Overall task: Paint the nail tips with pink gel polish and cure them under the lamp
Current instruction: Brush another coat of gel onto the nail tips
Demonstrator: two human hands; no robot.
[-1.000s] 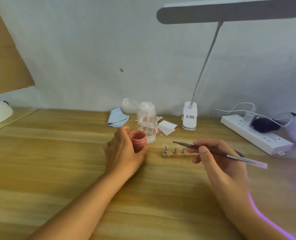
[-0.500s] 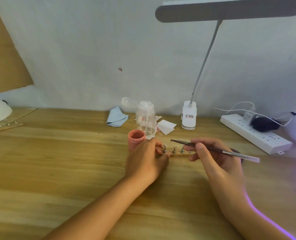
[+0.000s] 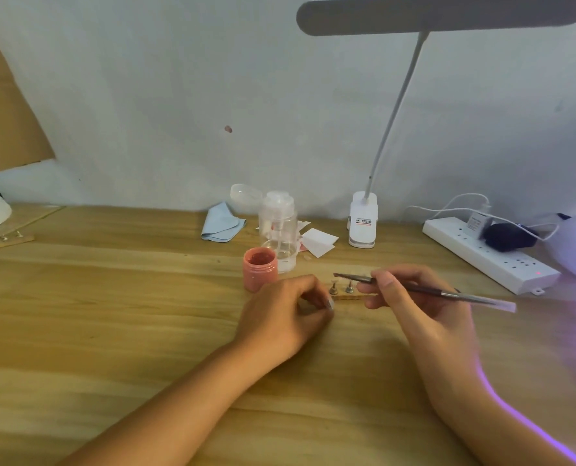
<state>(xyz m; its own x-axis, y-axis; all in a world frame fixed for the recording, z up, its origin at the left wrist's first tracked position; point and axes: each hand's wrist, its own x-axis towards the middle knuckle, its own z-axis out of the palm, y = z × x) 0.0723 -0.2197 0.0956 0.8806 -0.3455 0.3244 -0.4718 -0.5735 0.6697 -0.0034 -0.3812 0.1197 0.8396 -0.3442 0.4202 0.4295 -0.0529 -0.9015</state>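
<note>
Brush (image 3: 424,290) gripped in right hand (image 3: 424,319) | left hand (image 3: 279,319) pinching, seemingly, nail tip (image 3: 330,303)

left forearm (image 3: 179,405): bare up to near frame edge | right forearm (image 3: 461,381): bare, violet light streak along its right edge | left grip (image 3: 286,321): bare | right grip (image 3: 424,307): bare, thumbnail short and plain
</note>
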